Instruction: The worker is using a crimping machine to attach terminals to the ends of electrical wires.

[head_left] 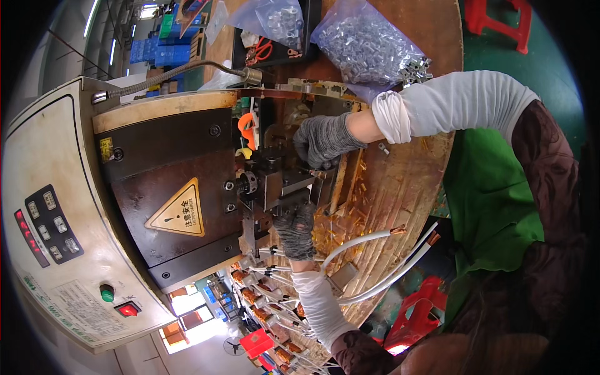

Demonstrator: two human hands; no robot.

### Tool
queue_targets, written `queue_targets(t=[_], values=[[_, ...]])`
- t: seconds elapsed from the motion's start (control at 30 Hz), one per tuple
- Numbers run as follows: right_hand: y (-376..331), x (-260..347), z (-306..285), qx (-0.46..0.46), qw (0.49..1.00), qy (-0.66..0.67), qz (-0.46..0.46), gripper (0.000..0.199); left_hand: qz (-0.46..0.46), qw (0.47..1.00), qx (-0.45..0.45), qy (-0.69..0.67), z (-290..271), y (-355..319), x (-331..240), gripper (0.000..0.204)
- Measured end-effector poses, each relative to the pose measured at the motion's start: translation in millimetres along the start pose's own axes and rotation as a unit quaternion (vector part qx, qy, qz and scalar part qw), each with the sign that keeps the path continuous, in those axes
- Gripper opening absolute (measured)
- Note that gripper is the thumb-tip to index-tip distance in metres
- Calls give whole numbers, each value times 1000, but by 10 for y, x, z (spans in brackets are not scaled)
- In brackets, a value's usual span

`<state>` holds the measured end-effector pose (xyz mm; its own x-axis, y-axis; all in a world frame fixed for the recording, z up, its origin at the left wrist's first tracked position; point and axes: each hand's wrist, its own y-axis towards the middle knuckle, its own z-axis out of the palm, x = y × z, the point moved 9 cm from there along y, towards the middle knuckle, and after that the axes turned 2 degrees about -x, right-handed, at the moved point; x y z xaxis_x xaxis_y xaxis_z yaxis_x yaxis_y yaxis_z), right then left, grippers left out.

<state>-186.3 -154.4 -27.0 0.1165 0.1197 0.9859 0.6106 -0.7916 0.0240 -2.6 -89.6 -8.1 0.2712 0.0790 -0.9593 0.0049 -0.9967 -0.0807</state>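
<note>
The right hand (pixel 328 140), in a grey glove, sits against the dark press tooling (pixel 269 181), its fingers bent inward; what they hold, if anything, is hidden. The left hand (pixel 297 231) is up against the tooling's opposite side, its fingers curled nearly closed, though I cannot tell from here whether they pinch a cable. White cables (pixel 356 242) arch past the left wrist toward the bench (pixel 400 187), bare copper ends (pixel 397 230) pointing at its near edge. They look light but springy, with smooth insulation, so a hold just behind the stripped strands, which could splay, seems best. Beyond the right forearm, close to the bench's edge, a bag of metal lugs (pixel 369 50) lies open; these look small, hard and slippery, suiting a fingertip pinch.
</note>
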Motion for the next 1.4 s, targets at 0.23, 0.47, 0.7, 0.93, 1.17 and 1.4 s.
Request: queue_targets(t=[0.23,0.47,0.7,0.93,1.17,1.4], values=[[70,-67,29,64,990,22,120,3,125,978,-33,166,268,-186,-451,7],[209,126,229,217,875,-420,-103,16,201,941,13,271,342,-253,-495,8],[43,-88,73,87,978,88,168,7,232,915,-17,330,357,-292,-526,7],[162,32,124,112,990,-61,64,7,222,936,-25,270,246,-290,-464,9],[11,-57,52,68,978,66,186,7,224,953,-18,205,246,-268,-447,15],[27,-59,103,111,976,56,177,11,229,934,-9,275,288,-254,-506,12]])
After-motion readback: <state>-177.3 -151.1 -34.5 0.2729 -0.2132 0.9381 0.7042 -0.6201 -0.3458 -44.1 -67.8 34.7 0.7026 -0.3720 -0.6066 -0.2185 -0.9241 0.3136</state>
